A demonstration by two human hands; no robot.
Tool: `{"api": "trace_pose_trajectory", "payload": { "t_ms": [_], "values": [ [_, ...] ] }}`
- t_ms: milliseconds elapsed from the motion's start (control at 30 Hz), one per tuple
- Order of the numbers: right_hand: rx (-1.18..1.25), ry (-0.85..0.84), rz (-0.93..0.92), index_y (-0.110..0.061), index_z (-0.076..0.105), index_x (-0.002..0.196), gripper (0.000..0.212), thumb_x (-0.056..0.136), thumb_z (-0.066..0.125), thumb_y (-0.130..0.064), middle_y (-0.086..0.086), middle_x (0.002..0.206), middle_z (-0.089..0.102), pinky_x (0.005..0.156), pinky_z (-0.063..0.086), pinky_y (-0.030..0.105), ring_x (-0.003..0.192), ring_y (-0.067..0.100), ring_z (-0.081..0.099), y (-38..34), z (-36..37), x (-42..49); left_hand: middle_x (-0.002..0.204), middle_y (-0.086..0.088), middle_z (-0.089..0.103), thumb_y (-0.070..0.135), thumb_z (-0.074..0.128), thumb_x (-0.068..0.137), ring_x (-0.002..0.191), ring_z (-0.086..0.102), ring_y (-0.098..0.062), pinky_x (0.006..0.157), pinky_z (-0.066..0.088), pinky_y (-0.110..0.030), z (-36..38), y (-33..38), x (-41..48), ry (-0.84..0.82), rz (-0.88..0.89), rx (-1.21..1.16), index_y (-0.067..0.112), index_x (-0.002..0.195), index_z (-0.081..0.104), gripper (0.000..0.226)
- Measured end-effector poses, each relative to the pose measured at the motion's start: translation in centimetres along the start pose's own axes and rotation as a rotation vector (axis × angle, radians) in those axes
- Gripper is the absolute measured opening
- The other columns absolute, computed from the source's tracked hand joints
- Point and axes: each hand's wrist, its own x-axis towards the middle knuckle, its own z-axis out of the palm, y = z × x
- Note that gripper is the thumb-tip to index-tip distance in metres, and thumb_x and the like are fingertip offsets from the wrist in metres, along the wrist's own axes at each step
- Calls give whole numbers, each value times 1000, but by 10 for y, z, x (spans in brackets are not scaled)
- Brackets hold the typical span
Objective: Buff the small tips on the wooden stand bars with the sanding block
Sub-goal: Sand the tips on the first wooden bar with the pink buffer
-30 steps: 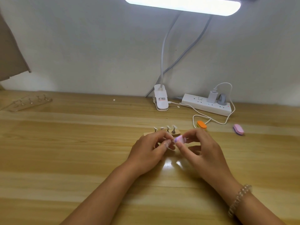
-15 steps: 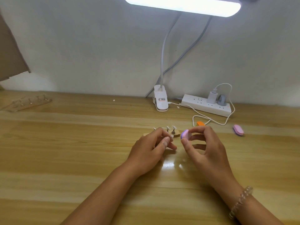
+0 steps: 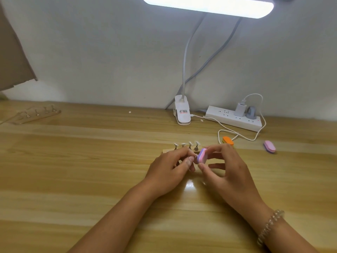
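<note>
We are looking at two hands working close together over the wooden table (image 3: 73, 179). The right hand (image 3: 228, 168) is pinching the sanding block (image 3: 202, 156), purple and pink, between the thumb below and the forefinger above. The block is therefore standing on its edge at the fingertips, out to the left of the palm. The left hand (image 3: 168, 168) is curling its fingers, and its thumb and forefinger are closing on a small grey piece (image 3: 195, 157), too small for us to tell more. The block is lying just beside this piece, but we cannot tell whether they are touching. Behind the hands the wooden stand bar (image 3: 166, 151) is resting on the table, carrying four small tips (image 3: 183, 144) upright. An orange block (image 3: 228, 141) and a pink block (image 3: 269, 146) are lying further right, apart from the grip.
</note>
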Motion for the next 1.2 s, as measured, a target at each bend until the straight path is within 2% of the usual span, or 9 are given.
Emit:
{"api": "trace_pose_trajectory", "payload": {
  "t_ms": [67, 200, 333, 467, 600, 800, 933, 1100, 1200],
  "values": [
    [-23, 29, 11, -19, 59, 98, 32, 78, 78, -2, -12, 102, 60, 74, 55, 18, 98, 3, 64, 0, -1, 1, 80, 21, 68, 38, 44, 92, 82, 62, -11, 80, 51, -48, 0, 1, -1, -8, 3, 16, 36, 93, 65, 21],
    [-65, -77, -112, -20, 58, 98, 33, 77, 79, -7, -11, 102, 59, 74, 54, 17, 97, 6, 64, -4, 1, -4, 81, 17, 67, 36, 45, 91, 83, 63, -16, 80, 50, -49, 0, 0, 0, 9, 7, 4, 32, 92, 66, 21],
    [-34, 20, 19, -18, 58, 97, 30, 80, 76, -3, -10, 101, 59, 72, 58, 24, 94, 5, 66, 4, 0, 1, 78, 19, 67, 40, 44, 91, 80, 63, -16, 80, 51, -48, 1, 1, -1, -15, 2, 23, 36, 91, 65, 21],
    [-167, -75, -103, -15, 59, 102, 22, 84, 69, -7, -5, 105, 58, 69, 58, 26, 91, 10, 65, 3, 3, -3, 75, 21, 65, 41, 43, 91, 75, 60, -13, 78, 51, -46, 1, 1, -1, -25, -4, 49, 37, 90, 63, 21],
    [-64, -54, 69, -16, 62, 108, 30, 84, 72, -1, -6, 107, 58, 73, 58, 20, 99, 3, 62, 7, 1, 1, 79, 22, 68, 40, 42, 92, 80, 63, -11, 81, 51, -46, 1, 3, 0, -14, -30, 19, 34, 91, 64, 22],
    [100, -54, 166, -16, 61, 121, 40, 86, 68, 4, -6, 116, 59, 82, 53, 12, 109, 3, 62, 8, -3, 1, 85, 24, 70, 36, 44, 94, 89, 66, -5, 87, 51, -44, 1, 0, -1, 3, -40, 7, 34, 92, 64, 20],
    [-12, -113, -20, -14, 62, 117, 41, 82, 71, 5, -4, 112, 59, 84, 54, 16, 106, 7, 63, -1, 0, -1, 85, 21, 67, 34, 47, 96, 81, 62, -6, 79, 52, -40, 1, -1, -1, 12, -20, 45, 35, 95, 65, 18],
    [-82, -35, 0, -14, 58, 108, 37, 79, 76, 0, -7, 104, 55, 79, 56, 21, 98, 2, 62, 1, 0, 0, 85, 25, 66, 34, 50, 98, 72, 57, 4, 66, 40, -27, 2, -2, -2, -31, -8, 138, 43, 92, 62, 15],
    [-124, -130, -118, -17, 56, 102, 36, 77, 78, -5, -9, 102, 53, 79, 55, 20, 95, 5, 61, -3, 2, -5, 83, 23, 63, 34, 49, 96, 71, 55, 0, 65, 38, -27, 1, -3, -1, -20, 4, 115, 42, 91, 61, 15]
  ]
}}
